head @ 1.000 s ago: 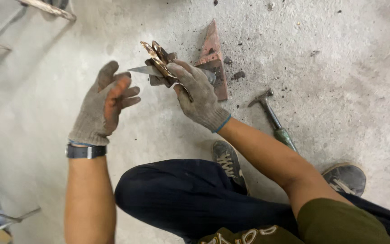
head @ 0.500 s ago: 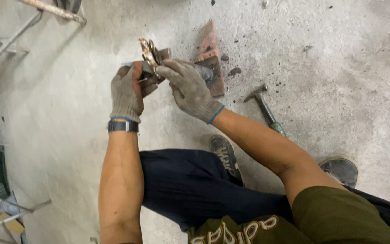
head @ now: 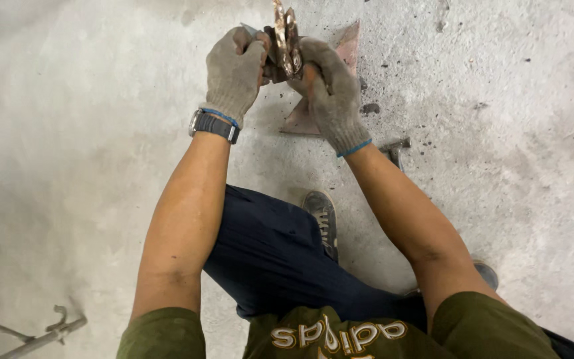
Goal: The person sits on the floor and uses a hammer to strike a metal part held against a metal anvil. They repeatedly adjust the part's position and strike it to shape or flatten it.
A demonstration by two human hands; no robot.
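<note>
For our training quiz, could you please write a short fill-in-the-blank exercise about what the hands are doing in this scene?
1. Both hands, left hand and right hand, wear grey knitted ____.
2. Together they grip a rusty metal piece above the ____ floor.
3. A dark wristwatch sits on the ____ wrist.
4. The hammer lies on the floor, partly hidden behind the ____ forearm.

Missing words: gloves; concrete; left; right

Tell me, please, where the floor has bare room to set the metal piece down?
Bare concrete floor lies left of the left hand and right of the hammer. It is crowded under both hands, around the metal plate and shoe.
</note>
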